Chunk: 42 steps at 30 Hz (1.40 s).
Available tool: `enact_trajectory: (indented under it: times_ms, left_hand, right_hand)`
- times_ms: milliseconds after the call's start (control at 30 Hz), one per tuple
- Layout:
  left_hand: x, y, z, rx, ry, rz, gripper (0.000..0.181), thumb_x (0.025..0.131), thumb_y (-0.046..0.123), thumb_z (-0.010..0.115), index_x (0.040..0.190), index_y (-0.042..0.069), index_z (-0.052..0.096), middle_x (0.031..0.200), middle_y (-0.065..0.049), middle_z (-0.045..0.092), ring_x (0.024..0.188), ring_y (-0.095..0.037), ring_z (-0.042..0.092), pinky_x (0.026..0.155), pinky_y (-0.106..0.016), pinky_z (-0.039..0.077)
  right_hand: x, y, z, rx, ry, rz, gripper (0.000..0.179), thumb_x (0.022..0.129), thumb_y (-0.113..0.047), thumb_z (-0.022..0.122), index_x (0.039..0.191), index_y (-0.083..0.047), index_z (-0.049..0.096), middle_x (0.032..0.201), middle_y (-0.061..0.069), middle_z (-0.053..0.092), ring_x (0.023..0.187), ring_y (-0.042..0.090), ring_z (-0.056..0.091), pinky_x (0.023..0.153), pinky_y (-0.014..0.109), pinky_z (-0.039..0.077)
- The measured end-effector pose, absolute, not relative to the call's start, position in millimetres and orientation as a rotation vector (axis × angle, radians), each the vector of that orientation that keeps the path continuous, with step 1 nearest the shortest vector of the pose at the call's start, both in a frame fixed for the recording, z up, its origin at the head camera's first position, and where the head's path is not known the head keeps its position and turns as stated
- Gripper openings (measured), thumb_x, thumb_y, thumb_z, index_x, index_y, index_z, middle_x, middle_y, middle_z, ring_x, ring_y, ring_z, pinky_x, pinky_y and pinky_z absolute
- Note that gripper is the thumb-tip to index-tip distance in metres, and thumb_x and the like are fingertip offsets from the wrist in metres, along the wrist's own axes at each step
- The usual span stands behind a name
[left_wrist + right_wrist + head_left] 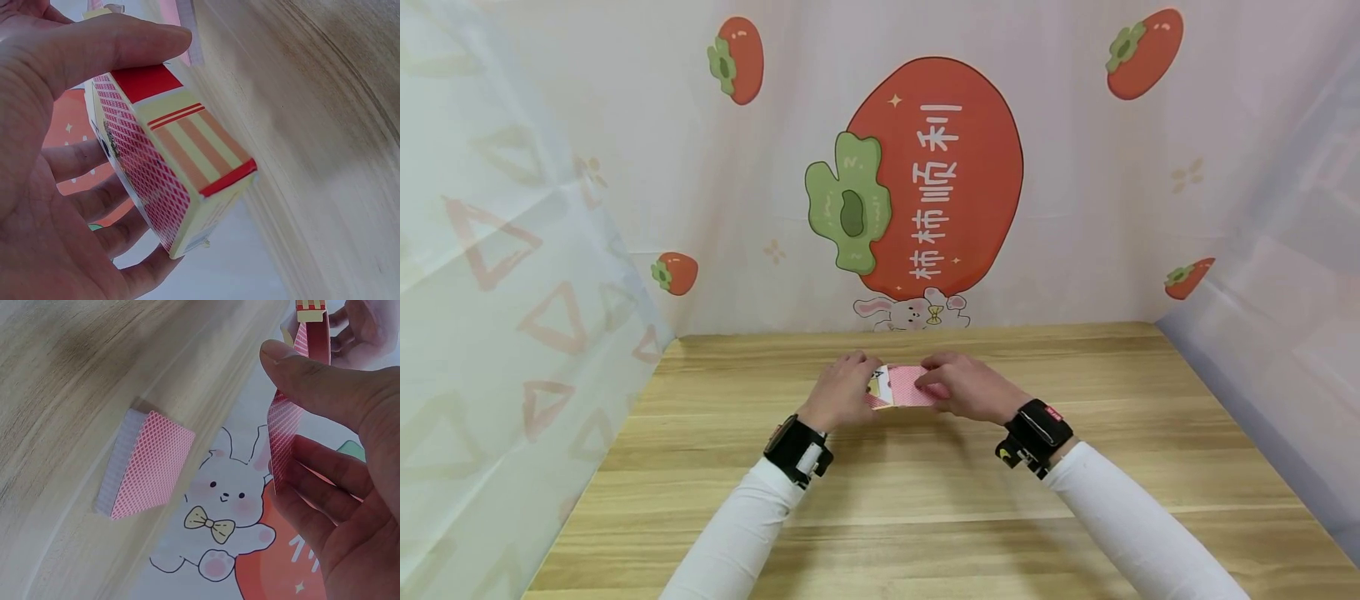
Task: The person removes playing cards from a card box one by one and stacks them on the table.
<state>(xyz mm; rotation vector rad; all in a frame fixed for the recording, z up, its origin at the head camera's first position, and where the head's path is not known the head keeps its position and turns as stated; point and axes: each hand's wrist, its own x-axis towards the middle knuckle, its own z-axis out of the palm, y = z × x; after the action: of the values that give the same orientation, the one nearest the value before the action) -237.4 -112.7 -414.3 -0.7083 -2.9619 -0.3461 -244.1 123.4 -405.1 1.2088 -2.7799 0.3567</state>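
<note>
My left hand holds a small card box with a red check pattern and striped narrow side. The thumb lies along its edge and the fingers support the far face. My right hand pinches a thin pink-patterned card between thumb and fingers, its end close to the box's end. Whether it is one card or several, and whether its end is inside the box, I cannot tell. A stack of pink-backed cards rests on the table below the right hand in the right wrist view.
Both hands are over the far middle of a wooden table. Behind it hangs a cloth backdrop printed with persimmons and a rabbit. Cloth walls flank the table. Each wrist wears a black strapped camera.
</note>
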Motion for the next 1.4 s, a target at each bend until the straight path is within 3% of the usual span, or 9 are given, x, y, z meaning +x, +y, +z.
enact_trajectory:
  times_ms: [300, 533, 700, 833, 967, 1100, 1400]
  left_hand:
    - [-239, -119, -417, -0.701, -2.961, -0.338, 0.064, 0.061, 0.028, 0.076, 0.120, 0.013, 0.056, 0.109, -0.003, 0.053, 0.101, -0.023, 0.049, 0.084, -0.043, 0.039]
    - [-240, -122, -420, -0.638, -2.955, -0.371, 0.064, 0.058, 0.031, 0.079, 0.115, 0.012, 0.057, 0.103, -0.004, 0.053, 0.095, -0.023, 0.048, 0.080, -0.044, 0.040]
    - [-239, -122, -419, -0.613, -2.954, -0.381, 0.063, 0.058, 0.031, 0.079, 0.114, 0.013, 0.057, 0.100, -0.003, 0.053, 0.093, -0.023, 0.048, 0.079, -0.044, 0.040]
    - [-239, -121, -419, -0.605, -2.958, -0.374, 0.062, 0.059, 0.033, 0.078, 0.114, 0.013, 0.057, 0.100, -0.003, 0.053, 0.093, -0.022, 0.048, 0.079, -0.044, 0.040]
    - [-239, -120, -418, -0.603, -2.961, -0.369, 0.062, 0.060, 0.035, 0.078, 0.114, 0.013, 0.057, 0.101, -0.003, 0.053, 0.094, -0.023, 0.048, 0.079, -0.044, 0.040]
    - [-239, -119, -418, -0.601, -2.962, -0.367, 0.063, 0.060, 0.035, 0.078, 0.115, 0.013, 0.057, 0.103, -0.003, 0.053, 0.095, -0.023, 0.048, 0.081, -0.045, 0.039]
    - [-238, -118, -420, -0.612, -2.946, -0.376, 0.061, 0.060, 0.032, 0.078, 0.114, 0.013, 0.057, 0.103, -0.004, 0.053, 0.096, -0.024, 0.049, 0.082, -0.047, 0.039]
  right_hand:
    - [-244, 131, -405, 1.187, -2.785, 0.423, 0.038, 0.070, -0.025, 0.077, 0.108, -0.021, 0.068, 0.119, 0.007, 0.056, 0.106, 0.021, 0.052, 0.088, 0.034, 0.042]
    - [-247, 135, -402, 0.901, -2.863, 0.480, 0.039, 0.073, -0.031, 0.075, 0.109, -0.018, 0.068, 0.120, 0.008, 0.057, 0.106, 0.024, 0.053, 0.086, 0.037, 0.044]
    - [-251, 136, -407, 0.734, -2.855, 0.471, 0.037, 0.074, -0.026, 0.074, 0.108, -0.015, 0.068, 0.104, 0.006, 0.061, 0.091, 0.021, 0.055, 0.072, 0.033, 0.045]
    - [-254, 135, -414, 0.651, -2.823, 0.431, 0.032, 0.073, -0.027, 0.073, 0.102, -0.015, 0.068, 0.082, 0.002, 0.058, 0.073, 0.016, 0.049, 0.056, 0.029, 0.039]
    - [-257, 134, -422, 0.595, -2.807, 0.408, 0.024, 0.074, -0.031, 0.072, 0.092, -0.015, 0.069, 0.070, -0.004, 0.052, 0.066, 0.014, 0.046, 0.054, 0.028, 0.036]
    - [-258, 133, -429, 0.551, -2.812, 0.400, 0.025, 0.075, -0.035, 0.072, 0.090, -0.015, 0.069, 0.070, -0.005, 0.053, 0.067, 0.014, 0.046, 0.055, 0.028, 0.038]
    - [-259, 129, -441, 0.422, -2.893, 0.371, 0.039, 0.076, -0.041, 0.070, 0.102, -0.013, 0.070, 0.076, 0.000, 0.050, 0.069, 0.018, 0.046, 0.055, 0.030, 0.037]
